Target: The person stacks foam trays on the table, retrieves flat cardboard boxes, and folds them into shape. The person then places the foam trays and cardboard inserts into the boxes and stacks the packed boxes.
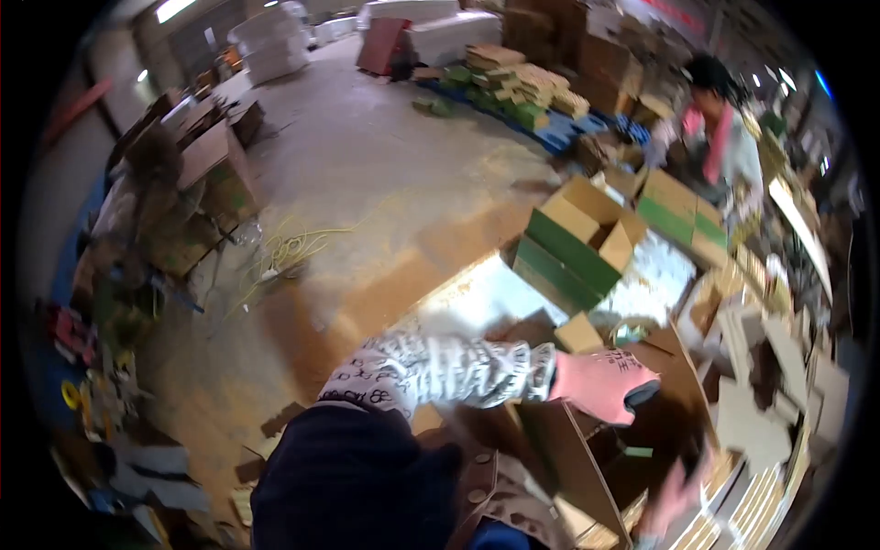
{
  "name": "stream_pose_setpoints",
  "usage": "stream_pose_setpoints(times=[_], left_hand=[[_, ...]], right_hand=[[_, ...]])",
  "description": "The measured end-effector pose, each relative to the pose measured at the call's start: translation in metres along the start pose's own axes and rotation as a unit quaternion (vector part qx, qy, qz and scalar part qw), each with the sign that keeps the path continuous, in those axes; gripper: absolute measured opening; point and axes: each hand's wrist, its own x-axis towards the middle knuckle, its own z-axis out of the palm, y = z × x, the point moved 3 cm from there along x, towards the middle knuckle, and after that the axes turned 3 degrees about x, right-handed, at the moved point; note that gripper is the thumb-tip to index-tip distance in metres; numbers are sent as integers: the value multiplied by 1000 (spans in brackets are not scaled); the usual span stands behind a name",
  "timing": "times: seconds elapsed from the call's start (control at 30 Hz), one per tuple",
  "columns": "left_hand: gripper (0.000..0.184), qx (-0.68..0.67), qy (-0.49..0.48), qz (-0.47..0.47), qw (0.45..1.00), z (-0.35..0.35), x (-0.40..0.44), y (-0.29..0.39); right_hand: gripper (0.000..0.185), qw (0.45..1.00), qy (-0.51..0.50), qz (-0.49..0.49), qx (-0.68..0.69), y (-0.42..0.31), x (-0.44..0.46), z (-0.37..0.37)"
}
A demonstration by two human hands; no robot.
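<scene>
An open brown cardboard box stands close in front of me, its inside in shadow. My left hand, in a pink glove with dark fingertips, reaches across over the box opening. Its fingers are bent and pressed together, and whatever they may hold is hidden. On the box's right side is my right hand, also in a pink glove and smeared by motion, so its fingers cannot be read. A small green strip shows inside the box.
A green-and-brown open box stands on the worktable beyond. Cut cardboard pieces pile up at right. A co-worker is at the far right. Yellow cord lies on the floor; stacked cartons stand left.
</scene>
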Motion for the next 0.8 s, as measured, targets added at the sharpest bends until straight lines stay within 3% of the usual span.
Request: stream_pose_setpoints(times=[0.03,0.07,0.1,0.13,0.17,0.23,0.27,0.3,0.37,0.4,0.43,0.47,0.5,0.53,0.57,0.6,0.63,0.67,0.7,0.73,0.77,0.8], left_hand=[[44,10,-116,-8,993,25,7,-26],[47,21,-225,-10,974,37,8,-35],[54,10,-347,-42,937,42,7,-46],[59,-74,-376,-50,922,26,-5,-43],[69,-184,-492,2,851,-1,-22,-18],[85,-32,-301,116,946,8,-47,-35],[92,-83,-118,21,989,6,-43,-43],[93,0,-14,-41,999,13,-29,-53],[96,-80,81,-102,988,36,-9,-97],[98,-257,64,-117,957,61,0,-114],[93,-269,33,-184,945,57,-3,-105],[89,-277,2,-249,928,52,-5,-96],[88,-216,73,-150,962,66,-10,-122],[83,-298,139,-157,931,79,-15,-142],[66,-376,155,-211,889,88,-23,-166],[50,-450,180,-261,835,99,-31,-190],[48,-467,178,-147,853,95,-30,-118],[51,-658,104,-258,700,105,-37,-150],[50,-329,61,-144,931,94,-36,-140],[50,56,6,9,998,87,-39,-121],[53,-178,4,-27,984,79,-47,-111],[54,-235,14,-39,971,70,-35,-101]], right_hand=[[41,933,-126,-216,-259,8,-2,19],[46,868,-217,-192,-403,7,-2,50],[46,820,-338,-111,-448,16,-2,65],[46,808,-314,-158,-473,24,-7,66],[54,815,-355,-95,-448,27,-2,59],[54,814,-353,-156,-435,43,1,51],[55,814,-365,-171,-418,47,4,45],[50,823,-446,-48,-349,47,24,43],[35,837,-447,-246,-198,21,85,21],[36,873,-311,-197,-318,61,100,-10],[36,881,-187,-114,-420,103,114,-43],[40,853,-97,-129,-495,89,98,-38],[44,811,-12,-135,-569,75,77,-25],[50,801,-4,-115,-588,63,56,-13],[56,790,3,-95,-606,52,34,-1],[63,823,-67,-44,-562,46,-7,13],[60,801,41,-27,-597,35,-21,-4],[60,767,140,-17,-626,20,-30,-23],[61,799,-23,184,-572,7,-30,-43],[65,781,-181,373,-468,0,-39,-56],[71,815,-174,298,-466,9,-50,-58],[72,810,-211,300,-458,7,-61,-65]])
